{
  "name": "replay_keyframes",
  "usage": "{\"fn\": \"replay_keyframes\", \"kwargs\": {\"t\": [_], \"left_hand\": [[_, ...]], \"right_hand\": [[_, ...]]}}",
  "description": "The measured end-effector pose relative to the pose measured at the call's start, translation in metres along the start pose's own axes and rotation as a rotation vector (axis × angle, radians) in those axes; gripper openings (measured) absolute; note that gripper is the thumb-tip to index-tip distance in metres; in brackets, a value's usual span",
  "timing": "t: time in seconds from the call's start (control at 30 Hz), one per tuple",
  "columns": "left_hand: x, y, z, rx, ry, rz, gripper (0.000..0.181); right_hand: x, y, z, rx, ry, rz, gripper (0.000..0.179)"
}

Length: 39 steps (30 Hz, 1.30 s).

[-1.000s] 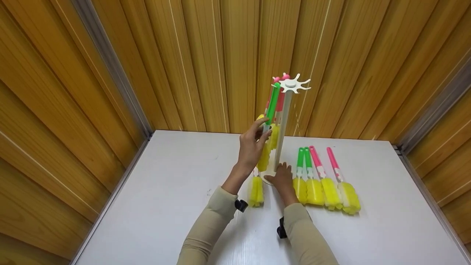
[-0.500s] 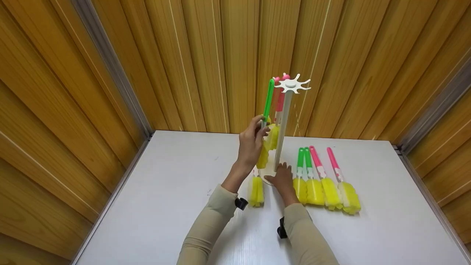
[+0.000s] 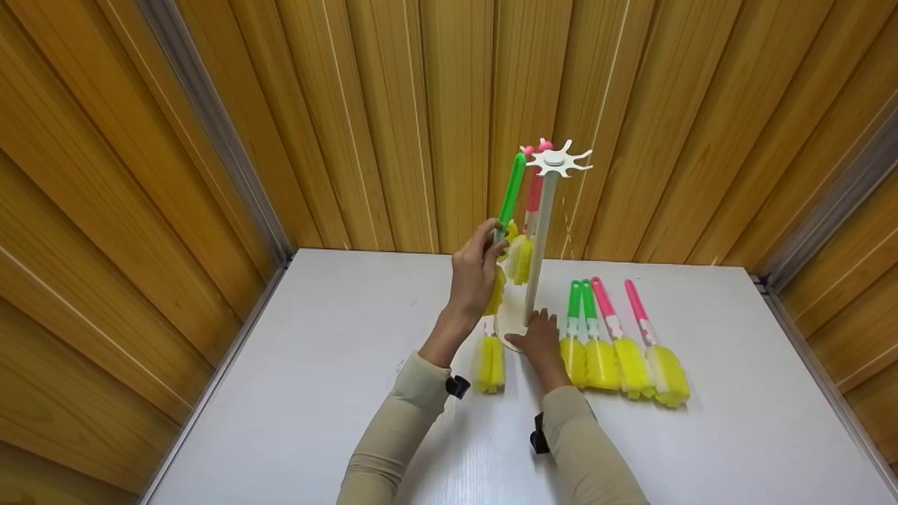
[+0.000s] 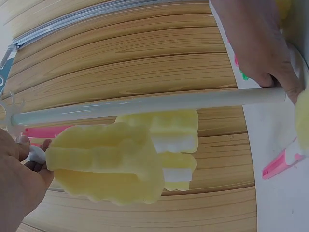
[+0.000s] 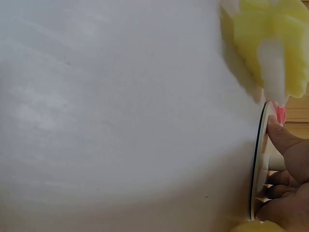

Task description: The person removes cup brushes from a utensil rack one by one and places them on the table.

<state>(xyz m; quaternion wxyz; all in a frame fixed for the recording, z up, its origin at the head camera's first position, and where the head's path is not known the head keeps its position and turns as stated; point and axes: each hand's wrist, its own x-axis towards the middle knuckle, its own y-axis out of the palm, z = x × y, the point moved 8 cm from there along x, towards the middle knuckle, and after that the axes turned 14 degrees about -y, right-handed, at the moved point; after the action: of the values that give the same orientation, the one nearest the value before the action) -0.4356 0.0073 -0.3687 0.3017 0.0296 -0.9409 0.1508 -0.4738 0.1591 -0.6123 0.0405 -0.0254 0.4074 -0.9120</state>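
Note:
My left hand [image 3: 473,277] pinches a green-handled sponge brush [image 3: 512,189] low on its handle. The brush hangs sponge-down, its top close to the left hooks of a white stand [image 3: 538,238]; whether they touch I cannot tell. In the left wrist view its yellow sponge head [image 4: 104,164] points away from the fingers. Behind it, pink-handled brushes [image 3: 534,196] hang on the stand's back-left hooks. My right hand [image 3: 540,344] rests on the stand's round base [image 3: 511,326], the thumb [image 5: 280,133] lying on it and the other fingers beside the post.
Right of the stand, several sponge brushes lie on the white table [image 3: 280,421], among them a pink-handled brush [image 3: 659,351] and a green-handled brush [image 3: 600,358]. Another brush [image 3: 490,361] lies left of the right hand. Wood-patterned walls [image 3: 393,126] close in the back and sides.
The green brush's top has moved left, away from the hook it overlapped, and my left hand has shifted slightly left with it. My right hand and the stand have stayed put.

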Motion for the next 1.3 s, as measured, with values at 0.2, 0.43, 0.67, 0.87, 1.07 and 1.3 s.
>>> {"fn": "replay_keyframes", "kwargs": {"t": [0.2,0.43,0.67,0.87,1.07,1.3], "left_hand": [[-0.003,-0.009,0.002,0.02,0.038,-0.058,0.024],[-0.008,-0.019,0.011,0.062,0.02,-0.092,0.023],[-0.014,-0.027,0.023,0.092,-0.011,-0.103,0.022],[-0.024,-0.033,0.041,0.113,-0.07,-0.112,0.021],[-0.03,-0.039,0.056,0.087,-0.124,-0.126,0.023],[-0.035,-0.045,0.072,0.093,-0.226,-0.136,0.027]], "right_hand": [[-0.004,0.001,0.001,0.037,0.006,-0.024,0.085],[-0.005,0.005,-0.003,0.067,0.071,0.018,0.088],[-0.007,0.0,0.003,0.061,0.063,0.004,0.085],[-0.008,-0.001,0.004,0.078,0.07,-0.002,0.084],[-0.009,-0.003,0.004,0.087,0.068,-0.013,0.083],[-0.008,-0.003,0.006,0.049,0.061,-0.003,0.089]]}}
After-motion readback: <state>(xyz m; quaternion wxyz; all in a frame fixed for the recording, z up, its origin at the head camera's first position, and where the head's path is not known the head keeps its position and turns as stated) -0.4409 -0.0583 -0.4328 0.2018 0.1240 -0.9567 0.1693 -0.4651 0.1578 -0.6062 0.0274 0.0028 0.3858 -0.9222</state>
